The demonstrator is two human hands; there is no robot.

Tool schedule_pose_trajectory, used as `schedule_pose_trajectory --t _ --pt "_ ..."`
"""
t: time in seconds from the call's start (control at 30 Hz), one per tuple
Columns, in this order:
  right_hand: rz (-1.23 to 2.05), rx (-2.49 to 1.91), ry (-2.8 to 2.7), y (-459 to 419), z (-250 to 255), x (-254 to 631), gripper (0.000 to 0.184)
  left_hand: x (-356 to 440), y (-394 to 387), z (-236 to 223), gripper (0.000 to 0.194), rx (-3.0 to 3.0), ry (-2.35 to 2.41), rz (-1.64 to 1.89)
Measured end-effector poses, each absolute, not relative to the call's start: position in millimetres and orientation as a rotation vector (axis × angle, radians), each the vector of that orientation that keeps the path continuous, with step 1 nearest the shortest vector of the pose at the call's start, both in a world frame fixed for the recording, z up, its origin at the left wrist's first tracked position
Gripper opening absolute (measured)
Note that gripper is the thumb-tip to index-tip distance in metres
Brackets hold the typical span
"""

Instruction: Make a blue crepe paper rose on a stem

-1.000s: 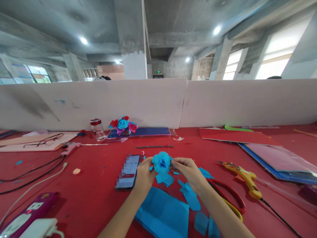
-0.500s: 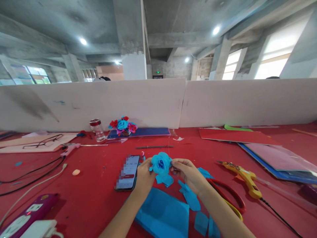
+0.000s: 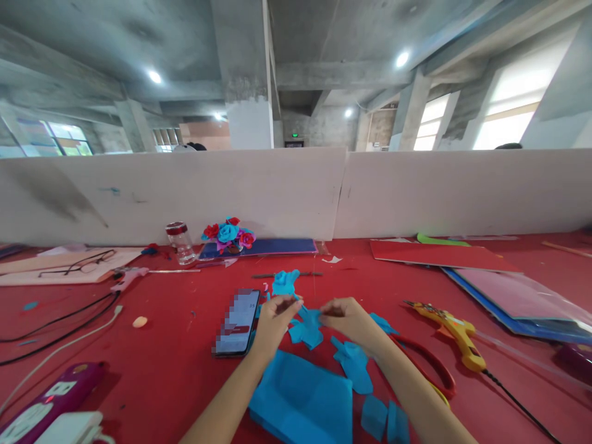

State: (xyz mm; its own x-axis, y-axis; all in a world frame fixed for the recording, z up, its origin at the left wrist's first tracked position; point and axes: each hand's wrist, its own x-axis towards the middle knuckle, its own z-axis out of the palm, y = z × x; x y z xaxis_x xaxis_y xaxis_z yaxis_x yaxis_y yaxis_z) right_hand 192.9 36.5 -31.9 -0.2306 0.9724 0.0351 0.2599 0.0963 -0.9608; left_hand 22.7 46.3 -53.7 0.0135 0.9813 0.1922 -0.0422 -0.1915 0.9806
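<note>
My left hand [image 3: 276, 324] is closed in a pinch at the base of a blue paper flower [image 3: 285, 282], whose head tips away from me above the fingers. My right hand [image 3: 345, 317] is a short gap to the right, thumb and fingertips pressed together; whatever they hold, if anything, is too small to make out. Between and below the hands lie blue petal pieces [image 3: 309, 332]. More cut blue petals [image 3: 354, 367] rest under my right forearm. A folded stack of blue crepe paper [image 3: 305, 394] lies nearest me, between the forearms.
A phone [image 3: 238, 324] lies left of my left hand. Red-handled scissors [image 3: 432, 364] and a yellow glue gun [image 3: 451, 330] are to the right. At the back stand a jar [image 3: 182, 243] and a small paper bouquet [image 3: 229, 234]. A power strip [image 3: 60, 394] sits front left.
The blue flower has turned from facing me to tipping away, now in the left hand alone. My right fingers have come off its petals.
</note>
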Motion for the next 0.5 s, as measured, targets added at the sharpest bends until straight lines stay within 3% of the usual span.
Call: schedule_pose_trajectory --t 0.07,0.27,0.5 --pt "1.107 -1.347 -1.763 38 -37 194 0.003 23 47 -53 0.023 1.219 1.07 1.375" --pt "0.785 -1.599 -2.001 36 -46 194 0.015 21 47 -49 0.023 1.081 1.002 1.305" --pt "0.486 -1.838 -2.058 31 -45 212 0.015 19 49 -52 0.021 1.061 1.012 1.276"
